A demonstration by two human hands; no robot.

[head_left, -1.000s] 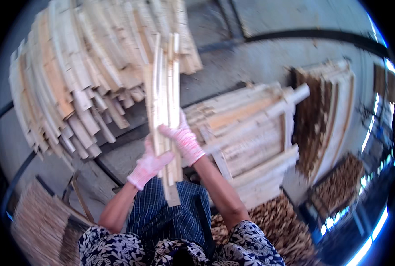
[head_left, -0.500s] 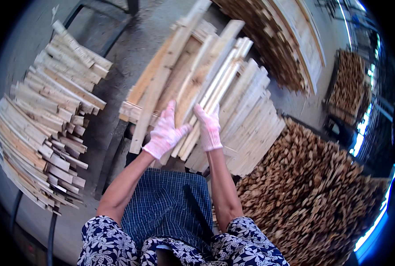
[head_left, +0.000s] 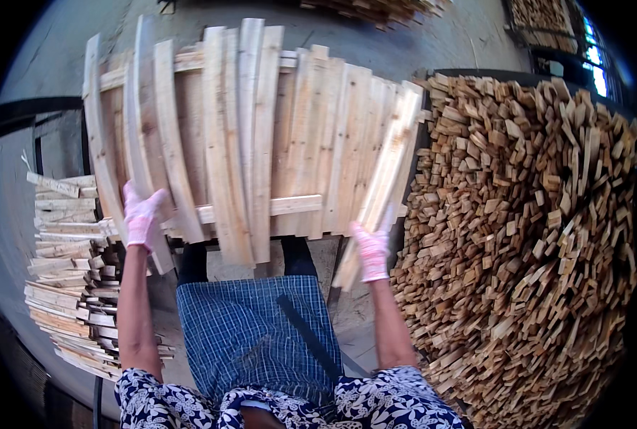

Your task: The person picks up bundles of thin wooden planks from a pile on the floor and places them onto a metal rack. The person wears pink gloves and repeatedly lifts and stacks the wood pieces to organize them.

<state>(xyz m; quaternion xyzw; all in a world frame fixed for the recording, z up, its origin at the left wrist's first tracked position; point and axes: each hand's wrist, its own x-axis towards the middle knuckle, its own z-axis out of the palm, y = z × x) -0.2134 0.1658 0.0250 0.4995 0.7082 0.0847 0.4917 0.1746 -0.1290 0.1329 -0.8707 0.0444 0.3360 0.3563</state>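
Both of my hands wear pale pink-and-white knit gloves. At the left, my left hand (head_left: 143,216) is closed around a long, narrow wooden slat (head_left: 145,121), with the thumb on its right side. My right hand (head_left: 373,252) grips a small bundle of wooden slats (head_left: 388,161), tilted with its top leaning right. Beneath lies a bed of pale boards (head_left: 332,143) set side by side, with a crosswise batten (head_left: 295,205) along the near side. Several loose slats (head_left: 229,143) lie lengthwise over it, their near ends sticking out towards me. The fingers under the slats are hidden.
A big stack of short wood pieces (head_left: 511,236), end-grain showing, stands close on the right. At the lower left is a pile of slats (head_left: 64,264) beside a dark metal frame (head_left: 36,107). More stacked wood (head_left: 383,8) is at the far edge.
My hands have moved apart, left hand to the left and right hand to the right with slats. The view has turned, and slats now lie spread across the boards.
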